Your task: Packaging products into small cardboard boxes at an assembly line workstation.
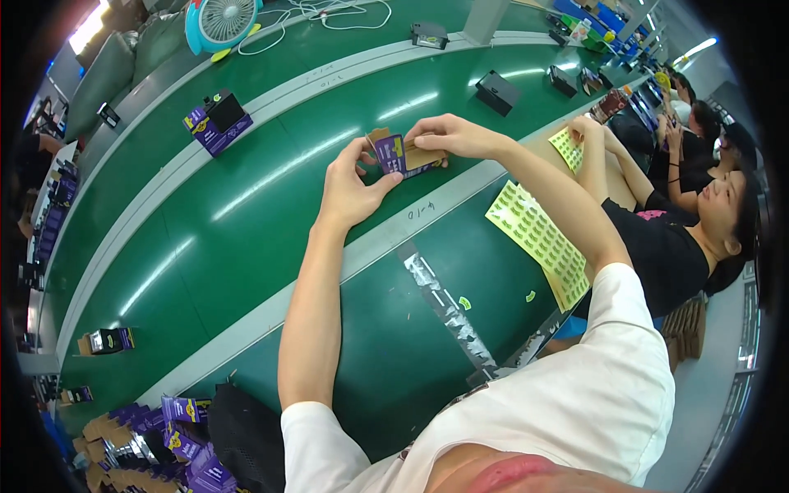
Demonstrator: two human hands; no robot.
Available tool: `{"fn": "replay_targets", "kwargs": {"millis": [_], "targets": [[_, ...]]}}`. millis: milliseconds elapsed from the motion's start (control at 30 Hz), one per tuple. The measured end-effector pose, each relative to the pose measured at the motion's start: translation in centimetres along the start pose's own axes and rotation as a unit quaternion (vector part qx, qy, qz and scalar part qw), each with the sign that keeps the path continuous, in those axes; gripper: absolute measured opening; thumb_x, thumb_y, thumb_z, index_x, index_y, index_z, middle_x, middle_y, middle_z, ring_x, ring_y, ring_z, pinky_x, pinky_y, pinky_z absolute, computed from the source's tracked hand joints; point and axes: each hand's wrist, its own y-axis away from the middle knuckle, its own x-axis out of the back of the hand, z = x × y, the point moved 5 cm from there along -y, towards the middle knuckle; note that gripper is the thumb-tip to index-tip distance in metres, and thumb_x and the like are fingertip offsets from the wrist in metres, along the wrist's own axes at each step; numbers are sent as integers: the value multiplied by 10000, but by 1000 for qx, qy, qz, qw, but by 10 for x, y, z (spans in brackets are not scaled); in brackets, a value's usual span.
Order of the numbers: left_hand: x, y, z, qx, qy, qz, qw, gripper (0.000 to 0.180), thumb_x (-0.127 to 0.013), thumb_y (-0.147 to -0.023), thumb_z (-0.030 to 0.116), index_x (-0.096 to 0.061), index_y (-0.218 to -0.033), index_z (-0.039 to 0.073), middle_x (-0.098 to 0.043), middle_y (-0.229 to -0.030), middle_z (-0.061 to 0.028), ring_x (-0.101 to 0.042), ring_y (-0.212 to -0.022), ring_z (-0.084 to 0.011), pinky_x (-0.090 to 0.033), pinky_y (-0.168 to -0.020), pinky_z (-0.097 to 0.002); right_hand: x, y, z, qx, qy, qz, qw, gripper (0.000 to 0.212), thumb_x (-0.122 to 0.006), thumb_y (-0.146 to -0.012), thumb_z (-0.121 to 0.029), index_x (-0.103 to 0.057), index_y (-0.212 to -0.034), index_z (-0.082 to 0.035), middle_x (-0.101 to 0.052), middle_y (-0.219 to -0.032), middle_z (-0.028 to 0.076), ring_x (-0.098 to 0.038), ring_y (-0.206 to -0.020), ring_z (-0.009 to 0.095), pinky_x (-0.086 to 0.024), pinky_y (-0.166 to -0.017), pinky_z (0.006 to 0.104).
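Note:
Over the green conveyor belt (271,189), both my hands are at a small purple cardboard box (389,153) with its brown inner side and flaps showing. My left hand (352,187) grips its left end, thumb along the near side and fingers behind. At the right end, my right hand (457,137) has its fingers closed on a brown flap. What lies inside the box I cannot make out. A sheet of yellow-green stickers (538,242) rests on the green table below my right forearm, with two loose stickers, one of them a small green label (465,303), nearer the middle.
A purple box with a black device (223,115) stands on the belt's far left; black boxes (497,93) lie farther right. Purple cartons (185,435) pile up at lower left beside a black cloth bag (245,435). A small fan (226,20) stands beyond. Co-workers sit to my right.

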Motion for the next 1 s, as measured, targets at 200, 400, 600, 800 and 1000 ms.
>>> {"fn": "replay_targets", "kwargs": {"millis": [200, 400, 600, 800, 1000], "targets": [[12, -12, -1, -61, -82, 120, 987, 468, -808, -667, 136, -635, -1087, 23, -632, -891, -67, -558, -765, -180, -465, -676, -282, 138, 34, 70, 95, 347, 218, 907, 741, -645, -753, -21, -396, -1449, -83, -510, -1420, 129, -556, -1208, 288, -447, -1034, 398], [16, -10, -6, -33, -87, 87, 992, 470, -807, -675, 160, -634, -1090, 24, -620, -852, -62, -549, -742, -176, -460, -648, -278, 143, 21, 90, 20, 599, 122, 791, 877, -627, -633, 53, -389, -1456, -136, -427, -1493, 112, -497, -1280, 345, -406, -1087, 424], [16, -7, -9, -2, -82, 83, 993, 465, -803, -680, 160, -633, -1090, 22, -614, -845, -65, -549, -732, -173, -460, -635, -272, 126, -10, 94, -2, 460, 88, 883, 910, -661, -594, 36, -413, -1446, -166, -431, -1477, 93, -522, -1218, 369, -441, -1052, 431], [17, -11, -9, 14, -56, 75, 996, 477, -802, -697, 114, -626, -1128, 14, -623, -912, -88, -566, -749, -181, -482, -669, -270, 100, -10, 63, -9, 358, 145, 922, 787, -686, -627, -31, -470, -1379, -115, -496, -1375, 101, -555, -1121, 337, -492, -951, 417], [22, -11, -21, 34, 28, 49, 998, 487, -782, -726, 21, -611, -1182, 19, -632, -1016, -120, -601, -829, -198, -514, -742, -288, 65, -5, 43, -43, 49, 175, 982, 646, -709, -688, -89, -514, -1303, -51, -607, -1096, 88, -591, -912, 241, -513, -784, 328]]}}
